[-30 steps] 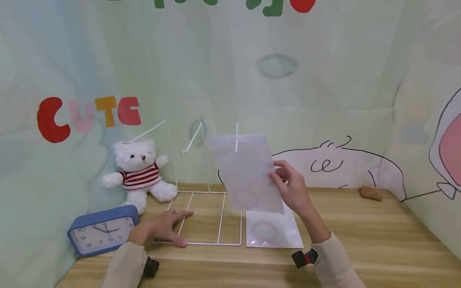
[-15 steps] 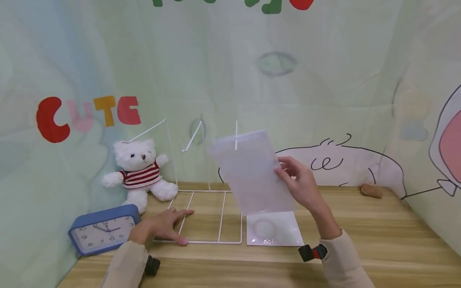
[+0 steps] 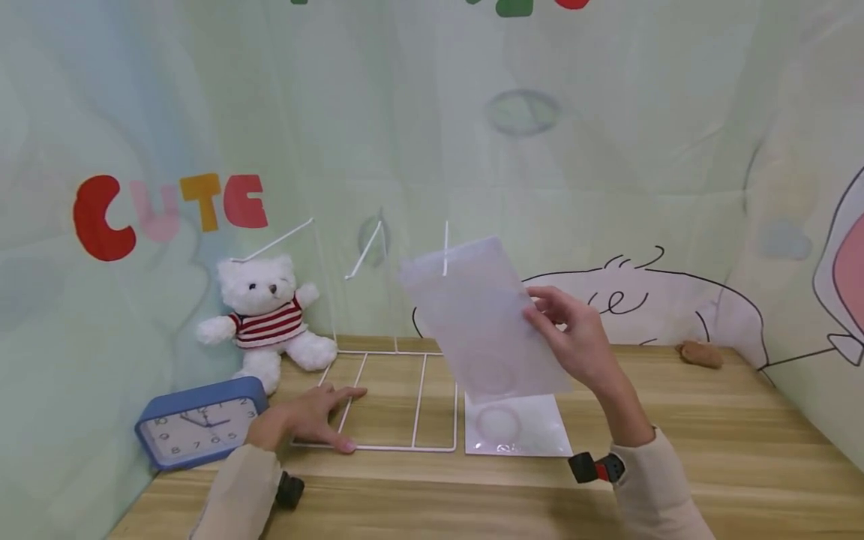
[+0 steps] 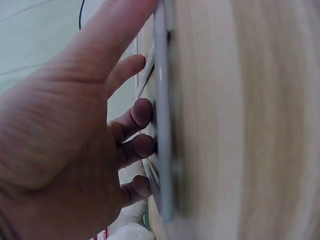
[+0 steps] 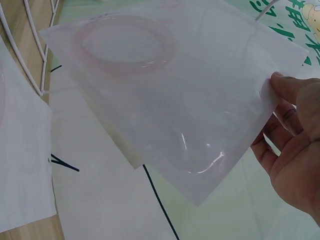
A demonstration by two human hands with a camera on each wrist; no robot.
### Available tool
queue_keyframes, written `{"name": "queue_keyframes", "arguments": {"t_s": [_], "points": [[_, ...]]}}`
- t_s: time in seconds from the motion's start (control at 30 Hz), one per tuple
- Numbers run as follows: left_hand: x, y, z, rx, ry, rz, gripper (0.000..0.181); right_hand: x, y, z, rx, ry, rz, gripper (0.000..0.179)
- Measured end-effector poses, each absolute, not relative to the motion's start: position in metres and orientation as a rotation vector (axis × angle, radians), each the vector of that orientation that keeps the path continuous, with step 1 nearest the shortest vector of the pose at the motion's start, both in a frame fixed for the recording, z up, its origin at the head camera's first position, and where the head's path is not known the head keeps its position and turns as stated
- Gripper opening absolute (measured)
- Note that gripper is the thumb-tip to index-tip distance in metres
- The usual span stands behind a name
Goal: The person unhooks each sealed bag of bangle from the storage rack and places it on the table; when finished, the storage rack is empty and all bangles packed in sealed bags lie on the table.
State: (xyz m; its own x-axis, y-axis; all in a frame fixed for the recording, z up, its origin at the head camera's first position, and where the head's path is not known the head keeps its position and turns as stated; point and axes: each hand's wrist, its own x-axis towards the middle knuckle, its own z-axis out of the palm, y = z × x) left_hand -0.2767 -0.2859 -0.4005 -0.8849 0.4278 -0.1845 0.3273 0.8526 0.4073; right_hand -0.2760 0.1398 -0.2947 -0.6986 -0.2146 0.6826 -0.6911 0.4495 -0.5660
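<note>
The plastic bag has just tilted further, its lower end swinging rightward; we judge this an adjustment of its angle at the right hook of the wire rack, with engagement unconfirmed, since we cannot tell whether the hook passes through the bag. The right hand pinches the bag's right edge, holding it above the table. Compared with the frame one second earlier, we note that the right hand sits farther right, while the bag's top end remains at the hook. The left hand, spread and clasping nothing, rests unchanged on the rack's base.
</note>
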Motion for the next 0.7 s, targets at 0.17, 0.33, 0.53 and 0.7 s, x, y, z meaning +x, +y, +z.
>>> {"name": "queue_keyframes", "arguments": {"t_s": [0.17,0.33,0.53,0.7], "points": [[-0.2754,-0.2873,-0.3991,0.586,2.764,0.536,0.096,-0.2754,0.1376,-0.2938,0.762,-2.146,1.176,0.023],[-0.2755,-0.2874,-0.3989,0.579,2.765,0.534,0.097,-0.2767,0.1360,-0.2962,0.805,-2.178,1.219,0.020],[-0.2742,-0.2861,-0.3994,0.601,2.769,0.560,0.097,-0.2779,0.1336,-0.2989,0.849,-2.227,1.202,0.017],[-0.2738,-0.2861,-0.4009,0.597,2.772,0.562,0.097,-0.2761,0.1358,-0.2986,0.844,-2.235,1.161,0.018]]}}
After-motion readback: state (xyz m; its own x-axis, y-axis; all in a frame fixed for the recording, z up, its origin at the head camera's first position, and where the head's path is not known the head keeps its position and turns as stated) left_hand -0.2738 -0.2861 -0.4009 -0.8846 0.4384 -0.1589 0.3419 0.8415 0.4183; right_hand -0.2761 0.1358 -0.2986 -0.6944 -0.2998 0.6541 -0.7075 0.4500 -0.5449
